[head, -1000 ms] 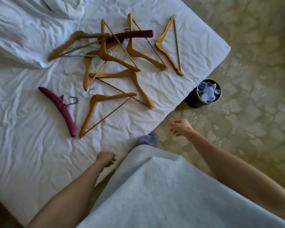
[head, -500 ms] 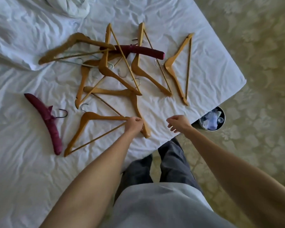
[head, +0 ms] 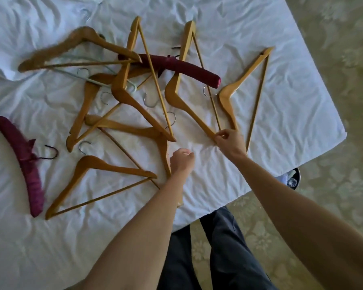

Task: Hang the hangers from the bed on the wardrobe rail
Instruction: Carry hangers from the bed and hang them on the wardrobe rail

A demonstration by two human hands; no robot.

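Observation:
Several wooden hangers lie tangled on the white bed sheet (head: 281, 114). A burgundy padded hanger (head: 23, 162) lies apart at the left, and a second burgundy padded hanger (head: 182, 69) rests across the pile. My right hand (head: 231, 142) pinches the near tip of one wooden hanger (head: 174, 97), which lies flat between the pile and the rightmost wooden hanger (head: 228, 99). My left hand (head: 181, 160) hovers curled into a loose fist just right of another wooden hanger's arm (head: 164, 147), and nothing shows in its fingers.
A dark bin (head: 293, 178) with pale contents stands on the patterned carpet (head: 333, 185) by the bed's corner. My legs in dark trousers (head: 224, 248) stand against the bed's near edge. Crumpled bedding (head: 19, 28) lies at the far left.
My right hand has reached forward and pinched the tip of a wooden hanger. My left hand has shifted right, off the nearest hanger's end. The view has moved closer over the bed.

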